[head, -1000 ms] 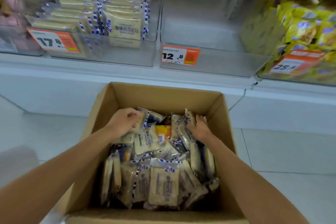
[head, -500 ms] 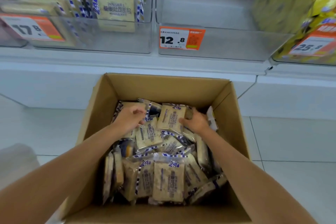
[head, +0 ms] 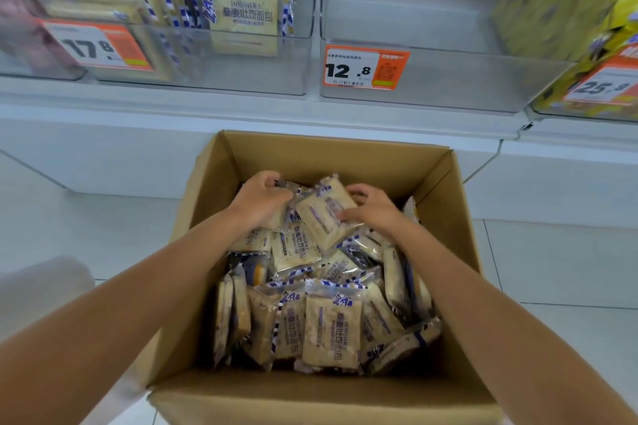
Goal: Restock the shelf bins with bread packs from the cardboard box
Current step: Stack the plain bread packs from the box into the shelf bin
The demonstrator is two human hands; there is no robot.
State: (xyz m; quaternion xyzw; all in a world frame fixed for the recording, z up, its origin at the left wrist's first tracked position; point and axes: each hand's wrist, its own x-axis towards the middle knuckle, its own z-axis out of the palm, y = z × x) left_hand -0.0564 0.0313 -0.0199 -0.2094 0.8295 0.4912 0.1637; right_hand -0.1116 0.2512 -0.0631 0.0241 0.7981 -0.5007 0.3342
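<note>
From the head view, the open cardboard box (head: pixel 445 179) sits on the floor near the shelf, filled with a loose pile of bread packs (head: pixel 331 328). At the far left of the pile, the left hand (head: pixel 262 198) curls its fingers around a wrapper edge (head: pixel 284 185). Just right of it, the right hand (head: pixel 374 209) pinches a tilted pack (head: pixel 322 216), fingers over the top and thumb on its near side. Beyond the box, the left bin (head: pixel 207 79) holds matching packs, and the middle bin (head: pixel 448 93) carries a 12.8 price tag (head: pixel 366 67).
</note>
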